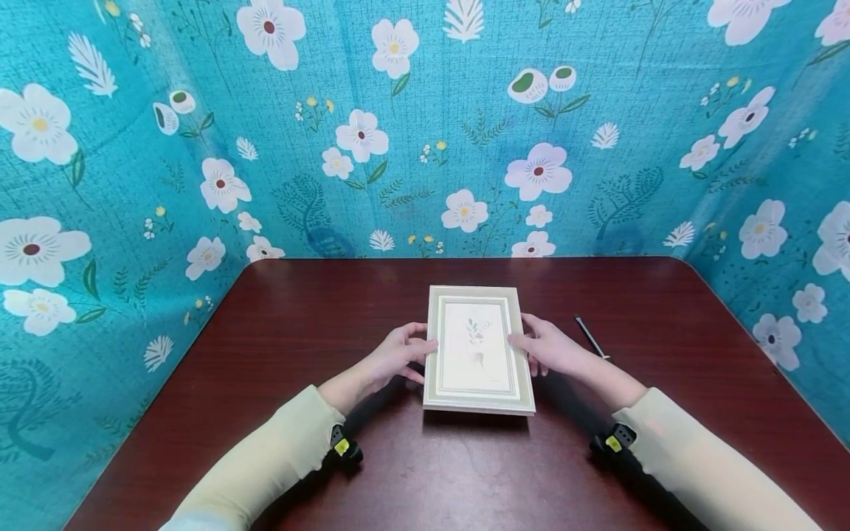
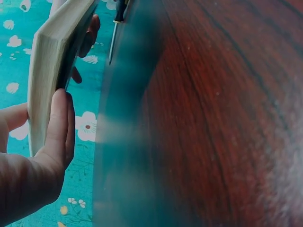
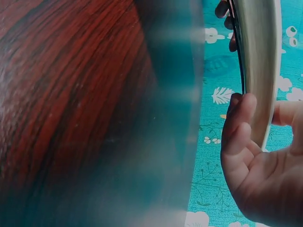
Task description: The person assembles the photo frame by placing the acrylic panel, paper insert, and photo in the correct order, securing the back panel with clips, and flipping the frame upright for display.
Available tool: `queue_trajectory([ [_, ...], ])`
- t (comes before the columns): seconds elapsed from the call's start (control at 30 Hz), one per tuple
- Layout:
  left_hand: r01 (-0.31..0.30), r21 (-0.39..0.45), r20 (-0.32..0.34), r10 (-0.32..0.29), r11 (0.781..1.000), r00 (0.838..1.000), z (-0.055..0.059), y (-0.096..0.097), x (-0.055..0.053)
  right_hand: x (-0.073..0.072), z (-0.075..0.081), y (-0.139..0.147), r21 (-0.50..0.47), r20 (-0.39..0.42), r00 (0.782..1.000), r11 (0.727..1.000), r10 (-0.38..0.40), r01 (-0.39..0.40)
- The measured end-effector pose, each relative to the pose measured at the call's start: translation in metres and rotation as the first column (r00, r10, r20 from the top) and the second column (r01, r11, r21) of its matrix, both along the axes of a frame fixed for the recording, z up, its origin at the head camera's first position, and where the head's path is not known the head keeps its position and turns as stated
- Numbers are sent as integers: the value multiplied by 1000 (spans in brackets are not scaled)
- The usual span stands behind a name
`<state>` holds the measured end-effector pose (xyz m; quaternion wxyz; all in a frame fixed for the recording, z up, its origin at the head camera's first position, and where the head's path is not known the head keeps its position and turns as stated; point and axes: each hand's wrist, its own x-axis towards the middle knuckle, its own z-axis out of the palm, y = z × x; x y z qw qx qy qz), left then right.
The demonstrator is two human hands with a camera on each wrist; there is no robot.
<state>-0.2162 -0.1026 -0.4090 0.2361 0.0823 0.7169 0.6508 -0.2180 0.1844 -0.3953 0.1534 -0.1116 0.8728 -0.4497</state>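
A pale picture frame [image 1: 434, 383] with a plant print in it is held up over the table, face toward the head camera. My left hand [image 1: 401, 354] grips its left edge, thumb on the front and fingers behind. On the opposite edge my right hand [image 1: 547, 346] holds it the same way. The left wrist view shows the frame's thick side [image 2: 45, 80] between thumb and fingers, with its dark back turned to the table. In the right wrist view the other side [image 3: 259, 61] sits in the right hand's grip [image 3: 251, 156].
A thin screwdriver [image 1: 588, 335] lies on the dark red wooden table [image 1: 319, 310], beyond my right forearm. Blue flowered cloth [image 1: 425, 147] hangs behind the table and along both sides. Each wrist carries a strapped-on black camera.
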Motion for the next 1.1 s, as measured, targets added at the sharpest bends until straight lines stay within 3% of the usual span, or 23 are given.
queue_trajectory([
  [0.47, 105, -87, 9, -104, 991, 995, -11, 7, -2, -3, -5, -1, 217, -17, 999, 975, 49, -44],
  [0.83, 135, -177, -25, -142, 975, 990, -17, 14, -9, -5, -10, -3, 277, -3, 999, 960, 49, -46],
  [0.93, 154, -252, -55, -173, 955, 983, -15, 15, -11, -4, -12, -3, 295, -4, 998, 954, 55, -51],
  [1.1, 188, -400, -96, -245, 897, 965, -11, 17, -13, -4, -18, -2, 331, -12, 998, 942, 63, -56],
])
